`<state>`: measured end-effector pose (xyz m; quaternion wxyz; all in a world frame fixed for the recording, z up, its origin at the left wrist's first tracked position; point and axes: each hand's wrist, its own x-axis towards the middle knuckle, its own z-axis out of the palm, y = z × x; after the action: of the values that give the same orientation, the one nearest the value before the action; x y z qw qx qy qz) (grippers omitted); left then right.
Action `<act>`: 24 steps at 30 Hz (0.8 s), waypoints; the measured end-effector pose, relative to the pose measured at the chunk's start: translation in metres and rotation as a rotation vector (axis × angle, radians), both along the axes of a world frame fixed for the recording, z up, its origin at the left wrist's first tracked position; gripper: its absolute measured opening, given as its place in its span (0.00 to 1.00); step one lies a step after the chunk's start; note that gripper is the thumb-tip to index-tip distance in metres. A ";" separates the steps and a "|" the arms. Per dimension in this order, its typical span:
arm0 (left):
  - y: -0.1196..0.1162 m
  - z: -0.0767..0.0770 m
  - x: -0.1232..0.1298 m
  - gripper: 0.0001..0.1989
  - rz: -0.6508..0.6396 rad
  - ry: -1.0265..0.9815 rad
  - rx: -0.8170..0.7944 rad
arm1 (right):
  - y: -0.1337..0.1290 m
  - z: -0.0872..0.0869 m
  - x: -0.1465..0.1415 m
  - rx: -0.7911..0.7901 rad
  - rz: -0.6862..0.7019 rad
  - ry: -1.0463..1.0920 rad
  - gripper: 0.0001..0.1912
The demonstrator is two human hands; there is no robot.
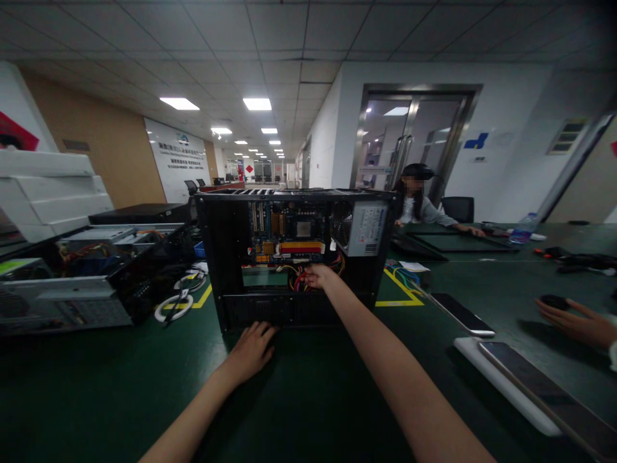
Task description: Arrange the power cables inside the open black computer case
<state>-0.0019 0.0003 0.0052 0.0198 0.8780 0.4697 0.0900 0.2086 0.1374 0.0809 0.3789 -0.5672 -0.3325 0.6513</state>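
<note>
An open black computer case (255, 310) stands on the green table in front of me, its inside facing me. At its back wall sits the motherboard (303, 228); the silver power supply (368, 228) is at the upper right. My right hand (317, 276) reaches into the lower part of the case, fingers closed around a bundle of coloured cables (295, 280). Part of the grip is hidden by the hand itself. Against the front lower edge of the case, my left hand (251, 350) lies flat on the table with its fingers spread.
Another opened computer case (72, 283) lies at left, beside coiled white cables (173, 308). Phones (461, 313) and a white slab (506, 386) lie at right. Another person's hand (578, 321) holds a dark round object (554, 301). A person (417, 199) sits across the table near a bottle (523, 229).
</note>
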 end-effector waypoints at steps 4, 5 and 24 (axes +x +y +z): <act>0.000 0.000 0.000 0.20 0.005 0.005 -0.013 | 0.004 -0.002 0.000 -0.020 -0.027 0.017 0.08; 0.000 0.000 0.000 0.20 0.003 0.006 -0.014 | 0.005 -0.003 -0.001 -0.017 -0.031 0.019 0.08; 0.000 0.002 0.000 0.20 0.004 0.009 -0.016 | 0.009 -0.005 -0.001 0.025 -0.036 0.066 0.05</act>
<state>-0.0016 0.0000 0.0070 0.0247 0.8772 0.4724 0.0823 0.2080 0.1468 0.0763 0.4085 -0.5465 -0.3175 0.6586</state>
